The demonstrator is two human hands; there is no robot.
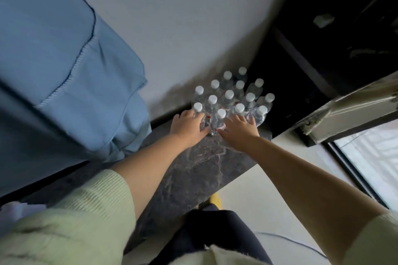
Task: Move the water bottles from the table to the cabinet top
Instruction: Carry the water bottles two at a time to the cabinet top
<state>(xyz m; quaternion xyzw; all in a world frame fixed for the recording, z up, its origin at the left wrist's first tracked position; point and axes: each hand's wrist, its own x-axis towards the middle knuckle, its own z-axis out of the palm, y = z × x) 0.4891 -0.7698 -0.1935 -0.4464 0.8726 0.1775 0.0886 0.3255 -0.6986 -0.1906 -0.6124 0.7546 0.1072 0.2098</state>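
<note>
At the far left a blue blanket [64, 66] hangs in folds down past the left edge of the dark marble counter [193, 170], covering part of that side. My pale green sleeve [81, 211] is pushed up my left forearm, which reaches forward over the counter. My left hand [189, 127] sits at the near left corner of the cluster of water bottles [230, 97], its fingers curled round the front-left bottle [197, 111] and the thumb stretched across toward the front-middle bottle [218, 119] between my two hands. That middle bottle stands upright, with a red label low on it.

The water bottles all stand upright with white caps, packed touching one another in rows at the far end of the counter, against the grey wall [172, 17]. The back rows run toward the counter's far right corner.

My right hand [239, 130] lies on the near right side of the cluster, fingers spread and laid against the front-right bottles; I cannot tell whether they are closed round one or only resting on it. Right of the counter is a black cabinet [323, 38], and beyond it a pale metal window frame [355, 109] by the pale floor [269, 178]. My dark trousers [215, 228] show below the counter's near edge.
</note>
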